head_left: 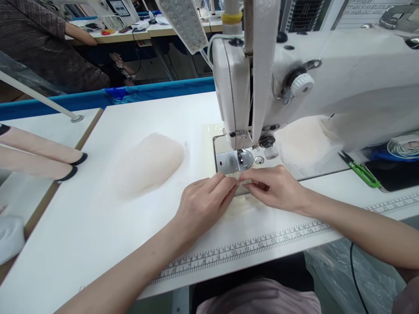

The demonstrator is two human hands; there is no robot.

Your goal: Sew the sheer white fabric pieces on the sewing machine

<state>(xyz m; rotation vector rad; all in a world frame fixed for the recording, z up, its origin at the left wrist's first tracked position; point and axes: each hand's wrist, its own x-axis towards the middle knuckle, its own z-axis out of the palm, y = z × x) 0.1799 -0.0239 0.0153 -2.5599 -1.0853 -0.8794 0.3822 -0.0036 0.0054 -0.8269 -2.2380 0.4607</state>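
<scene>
left hand (203, 201) and right hand (278, 188) clamped on thin pale piece (241, 182), near needle plate (227, 162)

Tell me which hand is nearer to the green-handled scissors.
Right. The right hand is to the left of the scissors, with a gap between; the left hand is farther left, beyond the right hand.

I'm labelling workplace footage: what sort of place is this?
Probably a garment workshop: a white industrial sewing machine, small green-handled scissors and a printed measuring scale along the table edge suggest it.
</scene>
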